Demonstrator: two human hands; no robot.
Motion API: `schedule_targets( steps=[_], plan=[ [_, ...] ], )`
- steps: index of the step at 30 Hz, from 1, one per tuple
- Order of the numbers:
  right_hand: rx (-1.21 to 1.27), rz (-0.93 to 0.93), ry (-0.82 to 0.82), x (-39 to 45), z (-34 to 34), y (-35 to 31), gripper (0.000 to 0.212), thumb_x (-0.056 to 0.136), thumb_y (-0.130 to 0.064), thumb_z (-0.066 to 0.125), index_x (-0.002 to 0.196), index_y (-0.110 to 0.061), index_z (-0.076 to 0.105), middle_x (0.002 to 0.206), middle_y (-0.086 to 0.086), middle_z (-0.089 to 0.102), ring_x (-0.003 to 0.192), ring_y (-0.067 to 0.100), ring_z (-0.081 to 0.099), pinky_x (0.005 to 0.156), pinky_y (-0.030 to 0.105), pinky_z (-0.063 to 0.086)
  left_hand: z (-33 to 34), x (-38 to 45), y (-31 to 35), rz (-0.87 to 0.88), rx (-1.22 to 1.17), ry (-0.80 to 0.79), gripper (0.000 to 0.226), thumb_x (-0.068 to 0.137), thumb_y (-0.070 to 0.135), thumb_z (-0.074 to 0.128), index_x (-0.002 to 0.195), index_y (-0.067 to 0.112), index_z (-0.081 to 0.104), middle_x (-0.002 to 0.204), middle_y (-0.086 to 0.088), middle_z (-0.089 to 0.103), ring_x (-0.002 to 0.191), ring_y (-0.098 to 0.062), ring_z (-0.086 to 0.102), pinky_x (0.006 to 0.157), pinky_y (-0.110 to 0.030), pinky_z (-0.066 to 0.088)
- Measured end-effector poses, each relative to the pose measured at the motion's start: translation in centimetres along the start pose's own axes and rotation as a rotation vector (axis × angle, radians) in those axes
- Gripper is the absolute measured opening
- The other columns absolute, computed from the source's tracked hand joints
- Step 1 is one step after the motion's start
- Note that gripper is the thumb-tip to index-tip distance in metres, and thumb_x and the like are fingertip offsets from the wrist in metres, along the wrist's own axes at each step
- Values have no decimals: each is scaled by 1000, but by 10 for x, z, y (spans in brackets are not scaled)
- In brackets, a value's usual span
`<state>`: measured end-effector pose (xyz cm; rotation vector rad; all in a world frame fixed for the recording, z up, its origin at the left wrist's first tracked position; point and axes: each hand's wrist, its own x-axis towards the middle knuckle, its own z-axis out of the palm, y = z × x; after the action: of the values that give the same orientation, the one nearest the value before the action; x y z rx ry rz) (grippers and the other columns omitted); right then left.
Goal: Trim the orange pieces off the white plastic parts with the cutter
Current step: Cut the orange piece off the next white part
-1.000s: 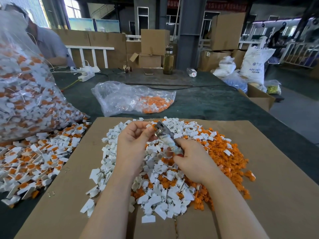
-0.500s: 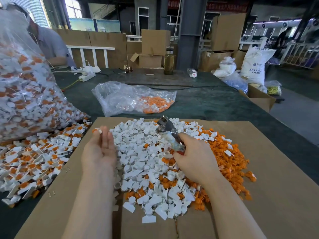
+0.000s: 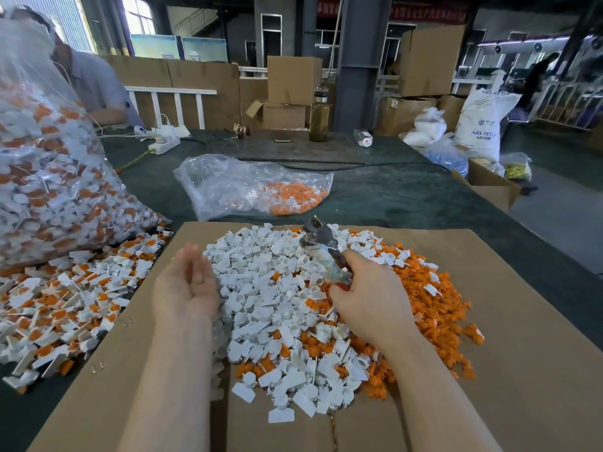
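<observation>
1. Left hand (image 3: 187, 285) palm up and blurred at the left edge of the cardboard sheet (image 3: 522, 353); grip open, fingers loosely spread, nothing clearly in it.
2. Right hand (image 3: 368, 300) wrapped tight round the handle of the cutter (image 3: 321, 247); long axis running from the fist up and to the far left, metal head raised over the pile.
3. Untrimmed white-and-orange parts (image 3: 58, 305) spilled on the table to the near left, below the big clear bag (image 3: 49, 177); just beside the left hand, well apart from the right.
4. Trimmed white parts (image 3: 267, 288) heaped mid-sheet between the hands; cut orange pieces (image 3: 434, 308) to the right.
5. Likely next: reach leftward with the empty left hand for a fresh part, then bring it rightward to the cutter head; nearer hand plainly the left.
</observation>
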<state>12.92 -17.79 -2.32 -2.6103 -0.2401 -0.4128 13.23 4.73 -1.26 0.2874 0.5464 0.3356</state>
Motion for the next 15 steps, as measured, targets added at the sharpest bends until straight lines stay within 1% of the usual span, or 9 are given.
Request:
schedule_targets(
  steps=[2,4,5,6,7,9,11,13,15],
  plan=[
    [22,4,14,-1,-1,-1,10,85,-29,58,92,-28,51,67,-9,56,57,9,53,46,24,41,8,-11,-8,50,446,-171,34,74,25,83,106,17,75,100,3,77,86,-6,72,72,-24,58],
    [61,-3,32,-2,-1,-3,14,85,-28,59,97,-27,52,69,-9,58,58,9,55,46,25,44,14,-25,-21,30,838,-514,44,67,35,84,109,24,74,107,8,75,103,-10,67,88,-31,52],
    [84,-10,39,-2,-2,-4,16,84,-27,60,98,-27,52,70,-9,59,58,8,55,47,26,45,15,-31,-30,-25,947,-665,47,68,35,83,113,24,72,110,8,74,106,-11,65,91,-31,50],
    [106,-20,44,-3,-3,-6,17,84,-26,61,98,-27,52,70,-10,58,59,8,55,48,26,46,15,-37,-39,-83,999,-778,46,69,32,82,113,23,71,110,5,74,104,-11,66,89,-29,51],
    [128,-29,42,-3,-4,-7,19,83,-26,63,97,-27,50,72,-10,58,61,7,55,49,25,44,14,-41,-48,-119,1012,-841,42,69,27,82,109,20,72,109,1,75,99,-12,68,84,-26,53],
    [164,-52,12,-4,-4,-9,24,81,-24,64,97,-28,46,75,-12,57,64,6,54,51,22,39,11,-45,-60,-105,990,-835,30,67,22,81,97,19,77,104,-4,76,94,-13,71,80,-26,52],
    [168,-74,-31,-4,-5,-12,28,80,-25,64,100,-28,45,82,-11,57,69,6,54,54,22,41,10,-44,-63,-71,942,-793,26,65,21,81,91,17,79,101,-8,76,90,-15,72,77,-26,53],
    [184,-90,-57,-3,-7,-13,34,77,-30,62,107,-28,45,93,-9,58,79,7,56,65,26,50,11,-42,-62,-58,882,-800,31,64,20,82,94,12,77,100,-13,76,88,-20,74,69,-23,56],
    [176,-115,-83,-3,-11,-13,49,74,-38,57,120,-28,45,107,-8,56,94,9,55,82,34,52,11,-42,-61,-24,869,-795,30,62,23,82,90,13,77,97,-12,76,86,-20,74,67,-21,56]
  ],
)
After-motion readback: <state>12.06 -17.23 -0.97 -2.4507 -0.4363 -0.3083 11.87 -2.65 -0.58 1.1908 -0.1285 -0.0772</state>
